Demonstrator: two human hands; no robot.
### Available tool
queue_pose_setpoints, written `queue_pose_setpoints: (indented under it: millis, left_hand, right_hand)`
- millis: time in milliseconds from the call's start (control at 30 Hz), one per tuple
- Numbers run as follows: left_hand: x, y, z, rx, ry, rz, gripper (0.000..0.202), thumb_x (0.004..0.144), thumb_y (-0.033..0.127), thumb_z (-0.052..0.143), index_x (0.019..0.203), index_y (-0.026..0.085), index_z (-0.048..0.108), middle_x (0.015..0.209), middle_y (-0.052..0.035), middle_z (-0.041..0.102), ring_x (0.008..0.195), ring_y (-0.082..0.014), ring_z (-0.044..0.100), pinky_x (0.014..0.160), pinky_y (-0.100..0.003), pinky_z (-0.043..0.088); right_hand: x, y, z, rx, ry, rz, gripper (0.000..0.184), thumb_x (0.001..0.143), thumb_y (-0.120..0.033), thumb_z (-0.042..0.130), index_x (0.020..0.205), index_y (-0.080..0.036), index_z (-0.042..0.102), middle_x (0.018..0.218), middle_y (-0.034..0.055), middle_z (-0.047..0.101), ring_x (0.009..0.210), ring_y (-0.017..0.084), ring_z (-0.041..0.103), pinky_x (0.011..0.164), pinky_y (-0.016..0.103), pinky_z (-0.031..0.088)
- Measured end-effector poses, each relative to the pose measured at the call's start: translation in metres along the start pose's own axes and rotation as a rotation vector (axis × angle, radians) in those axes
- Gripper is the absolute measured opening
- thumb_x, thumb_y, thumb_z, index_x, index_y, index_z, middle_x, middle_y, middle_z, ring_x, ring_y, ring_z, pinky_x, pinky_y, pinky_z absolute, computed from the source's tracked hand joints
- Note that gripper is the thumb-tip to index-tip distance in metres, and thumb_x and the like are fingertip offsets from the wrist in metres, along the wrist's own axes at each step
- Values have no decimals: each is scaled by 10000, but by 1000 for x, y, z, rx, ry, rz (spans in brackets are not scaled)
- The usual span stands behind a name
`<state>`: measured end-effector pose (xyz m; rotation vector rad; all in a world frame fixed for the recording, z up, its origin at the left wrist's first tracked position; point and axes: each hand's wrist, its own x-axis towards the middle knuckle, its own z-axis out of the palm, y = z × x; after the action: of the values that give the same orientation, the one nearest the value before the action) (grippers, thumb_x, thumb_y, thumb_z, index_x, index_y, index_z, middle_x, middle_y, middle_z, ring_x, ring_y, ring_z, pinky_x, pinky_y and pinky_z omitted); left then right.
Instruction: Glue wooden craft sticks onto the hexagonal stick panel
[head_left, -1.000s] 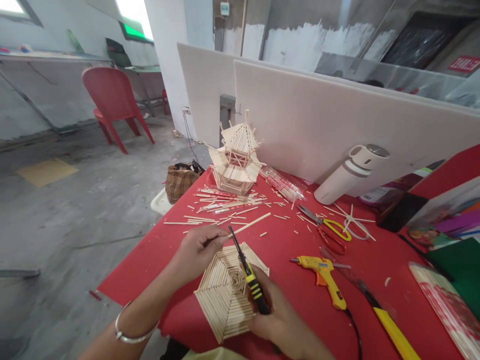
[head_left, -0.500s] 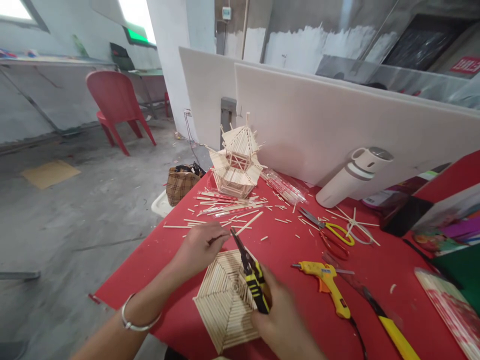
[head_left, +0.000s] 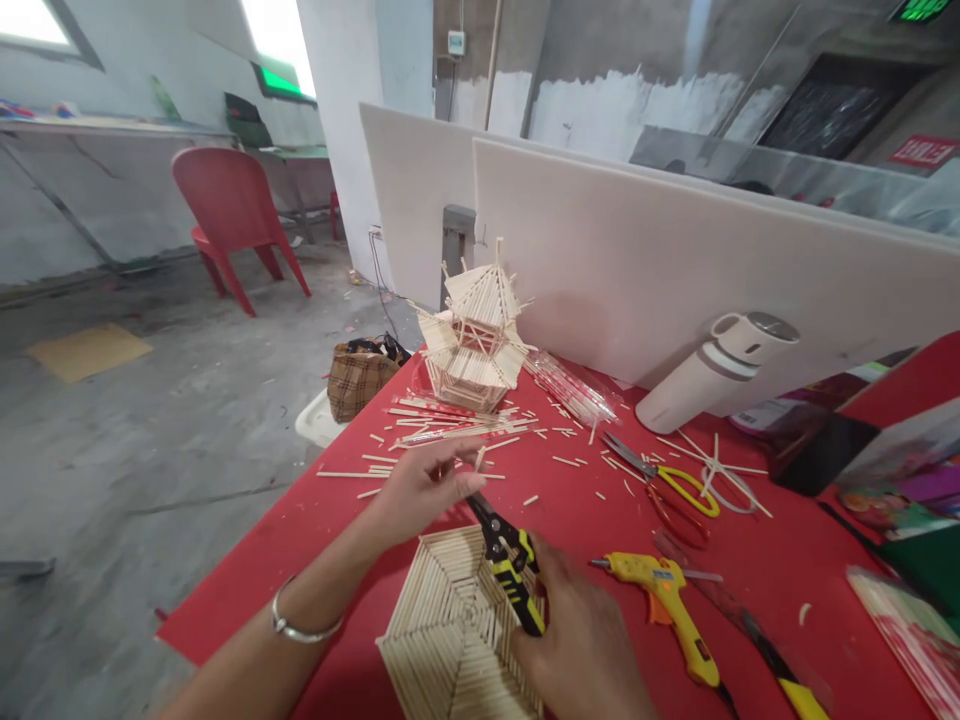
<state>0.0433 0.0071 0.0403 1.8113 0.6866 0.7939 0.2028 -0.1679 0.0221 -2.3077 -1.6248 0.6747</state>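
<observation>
My right hand (head_left: 585, 630) is wrapped round the black and yellow handles of a pair of pliers (head_left: 510, 570). Their jaws point up and left, reaching the fingertips of my left hand (head_left: 431, 490). That hand, with a silver bangle at its wrist, is closed in a pinch on a thin wooden stick (head_left: 481, 459), whose short end shows above the thumb. Most of the stick is hidden by the fingers. Beneath both hands lies a flat hexagonal panel of wooden sticks (head_left: 442, 620) laid in rings; my right hand covers part of its right side.
A stick-built pagoda model (head_left: 480, 340) stands at the back, with loose sticks (head_left: 450, 425) before it. To the right are scissors (head_left: 660, 475), a yellow glue gun (head_left: 664, 600), a yellow-handled knife (head_left: 787, 675) and a white flask (head_left: 712, 370). The red table's (head_left: 247, 580) left edge borders the floor.
The long stick end that stuck out past the pliers' jaws no longer shows there. My left hand has turned, its thumb now beside the jaws, and the camera view has shifted slightly.
</observation>
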Motion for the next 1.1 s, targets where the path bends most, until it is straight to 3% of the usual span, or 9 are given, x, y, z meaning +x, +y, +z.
queue_pose_setpoints:
  millis: [100, 200, 267, 467, 600, 767, 933, 1033, 1100]
  left_hand:
    - [-4, 4, -1, -100, 46, 12, 250, 874, 345, 667, 717, 151, 683, 636, -2, 602, 600, -113, 516, 582, -244, 449]
    - [-8, -2, -12, -229, 289, -65, 181, 874, 345, 663, 844, 170, 700, 683, -8, 633, 550, -104, 504, 506, -240, 437]
    - [-12, -7, -22, -215, 346, -100, 187, 890, 350, 638, 935, 181, 704, 731, -21, 670, 539, -105, 517, 485, -241, 445]
    - [-21, -22, -27, 65, 104, -122, 240, 930, 335, 575, 809, 169, 698, 585, -1, 651, 546, -114, 599, 516, -218, 473]
    - [-22, -28, -21, 98, 41, -193, 287, 924, 344, 581, 720, 162, 666, 596, -18, 669, 531, -116, 600, 520, -226, 455]
    - [-20, -32, -22, 250, 76, -83, 293, 920, 325, 581, 691, 172, 681, 673, -29, 671, 634, -128, 580, 583, -250, 432]
    - [-17, -30, -18, 246, 73, -45, 283, 917, 308, 574, 678, 186, 664, 683, -24, 636, 641, -128, 549, 587, -254, 416]
    - [-16, -29, -11, 188, 44, -68, 228, 898, 286, 566, 725, 181, 671, 692, -15, 629, 643, -120, 529, 590, -246, 409]
    - [-16, -28, -6, 128, 8, -115, 204, 888, 289, 568, 767, 172, 684, 672, -2, 612, 605, -106, 494, 570, -239, 394]
  right_hand:
    - [2, 2, -2, -71, 1, -42, 814, 645, -177, 617, 1445, -199, 471, 1144, 131, 664, 1044, 335, 649, 884, 441, 491]
    - [11, 12, -10, -152, 79, -67, 821, 717, -265, 628, 1505, -203, 404, 1182, 137, 636, 1092, 341, 621, 926, 462, 473]
    - [24, 21, -17, -228, 145, 16, 791, 789, -358, 603, 1526, -193, 367, 1179, 147, 629, 1071, 337, 628, 886, 448, 484]
    - [90, 44, -29, -421, 219, 329, 811, 862, -539, 554, 1503, -74, 383, 1191, 221, 618, 1114, 369, 615, 854, 455, 494]
    - [105, 41, -25, -459, 262, 313, 776, 900, -586, 511, 1469, -62, 437, 1278, 253, 591, 1198, 389, 575, 928, 502, 460]
    - [67, 51, -39, -441, 384, 136, 588, 960, -514, 394, 1409, -155, 520, 1408, 169, 567, 1272, 330, 544, 1002, 458, 428]
    - [-1, 120, -52, -333, 288, 386, 454, 903, -445, 375, 1235, -252, 615, 1289, 102, 662, 1033, 298, 684, 793, 404, 508]
    - [-28, 161, -43, -317, 227, 440, 432, 864, -426, 410, 1171, -222, 636, 1221, 143, 684, 1061, 318, 675, 854, 421, 502]
    - [-37, 173, -34, -311, 175, 451, 422, 844, -398, 426, 1153, -203, 636, 1185, 155, 689, 1071, 320, 668, 879, 424, 491]
